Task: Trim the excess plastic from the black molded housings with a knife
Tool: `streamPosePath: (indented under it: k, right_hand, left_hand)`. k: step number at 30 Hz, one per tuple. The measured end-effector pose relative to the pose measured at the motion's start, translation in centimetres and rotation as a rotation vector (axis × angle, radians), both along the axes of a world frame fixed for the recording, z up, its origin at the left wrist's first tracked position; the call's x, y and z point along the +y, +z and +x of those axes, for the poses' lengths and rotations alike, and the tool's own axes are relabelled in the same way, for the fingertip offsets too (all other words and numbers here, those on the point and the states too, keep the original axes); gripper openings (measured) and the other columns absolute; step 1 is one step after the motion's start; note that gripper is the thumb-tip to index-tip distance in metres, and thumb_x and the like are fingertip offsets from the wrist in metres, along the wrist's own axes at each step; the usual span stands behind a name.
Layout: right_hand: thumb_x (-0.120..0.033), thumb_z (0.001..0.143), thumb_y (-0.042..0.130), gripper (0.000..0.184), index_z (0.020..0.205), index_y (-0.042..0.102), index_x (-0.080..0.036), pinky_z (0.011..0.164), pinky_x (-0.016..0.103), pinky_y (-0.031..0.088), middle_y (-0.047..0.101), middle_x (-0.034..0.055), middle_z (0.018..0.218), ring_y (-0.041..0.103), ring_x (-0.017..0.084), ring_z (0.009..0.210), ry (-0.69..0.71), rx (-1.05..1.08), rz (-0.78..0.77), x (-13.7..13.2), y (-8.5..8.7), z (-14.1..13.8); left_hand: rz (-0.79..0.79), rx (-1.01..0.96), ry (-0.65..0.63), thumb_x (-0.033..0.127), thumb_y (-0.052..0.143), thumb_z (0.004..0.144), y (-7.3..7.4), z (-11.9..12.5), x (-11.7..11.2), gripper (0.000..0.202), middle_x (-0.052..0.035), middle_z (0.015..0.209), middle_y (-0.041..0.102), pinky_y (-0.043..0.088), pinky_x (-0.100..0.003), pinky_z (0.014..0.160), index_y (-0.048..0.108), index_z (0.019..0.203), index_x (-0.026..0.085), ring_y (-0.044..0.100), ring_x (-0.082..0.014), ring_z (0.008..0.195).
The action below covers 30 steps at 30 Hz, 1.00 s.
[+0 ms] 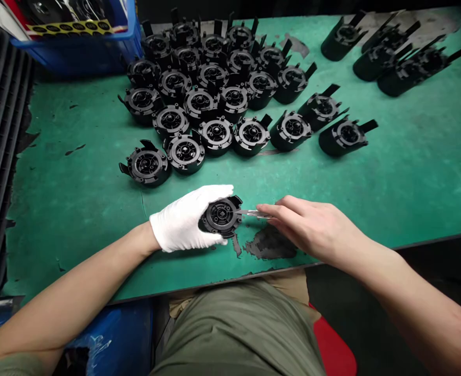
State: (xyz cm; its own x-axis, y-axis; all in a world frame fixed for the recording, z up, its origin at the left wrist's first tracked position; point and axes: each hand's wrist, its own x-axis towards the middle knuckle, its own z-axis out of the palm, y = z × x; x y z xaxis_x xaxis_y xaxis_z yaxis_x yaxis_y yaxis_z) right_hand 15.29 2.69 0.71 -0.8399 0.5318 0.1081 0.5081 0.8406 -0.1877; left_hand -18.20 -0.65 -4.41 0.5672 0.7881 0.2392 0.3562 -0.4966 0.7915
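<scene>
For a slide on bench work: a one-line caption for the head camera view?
White-gloved left hand holds a black plastic part; bare right hand holds tweezers to it.

Left hand [185,218] in a white cotton glove [175,224], fingers curled and closed, wrist nearly straight. Right hand [312,230] bare, fingertips [267,210] pinched together, pointing left toward the gloved hand. Left forearm [73,277] and right forearm [422,292] bare, angled inward from the lower corners.
</scene>
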Motion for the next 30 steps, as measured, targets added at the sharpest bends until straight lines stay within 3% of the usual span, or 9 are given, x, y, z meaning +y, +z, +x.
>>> streamPosePath:
  k: [11, 21, 30]
  right_hand:
    - [-0.007, 0.107, 0.049, 0.039, 0.139, 0.066, -0.022, 0.061, 0.030, 0.043, 0.073, 0.0060, 0.102, 0.064, 0.018, 0.078, 0.141, -0.077, 0.074, 1.6, 0.8, -0.5]
    - [-0.006, 0.107, 0.044, 0.044, 0.141, 0.064, -0.025, 0.061, 0.030, 0.040, 0.072, 0.0040, 0.099, 0.064, 0.017, 0.077, 0.223, -0.139, 0.081, 2.8, 1.3, -0.7]
    - [-0.010, 0.108, 0.052, 0.037, 0.139, 0.067, -0.023, 0.059, 0.029, 0.038, 0.069, 0.0040, 0.095, 0.062, 0.017, 0.073, 0.282, -0.128, 0.012, 4.2, 1.6, -1.0]
  left_hand:
    - [-0.012, 0.022, 0.032, 0.046, 0.096, 0.085, 0.0, 0.1, 0.1, 0.096, -0.0217, 0.159, 0.060, 0.052, -0.057, 0.129, 0.044, 0.163, 0.020, 0.062, -0.0383, 0.149]
    - [-0.010, -0.001, 0.038, 0.044, 0.093, 0.086, 0.0, 0.3, 0.2, 0.087, -0.0199, 0.152, 0.065, 0.056, -0.053, 0.125, 0.050, 0.157, 0.018, 0.066, -0.0367, 0.142]
    - [-0.026, -0.013, 0.039, 0.044, 0.092, 0.087, 0.0, 0.3, 0.0, 0.085, -0.0193, 0.150, 0.067, 0.057, -0.053, 0.123, 0.051, 0.157, 0.019, 0.067, -0.0362, 0.140]
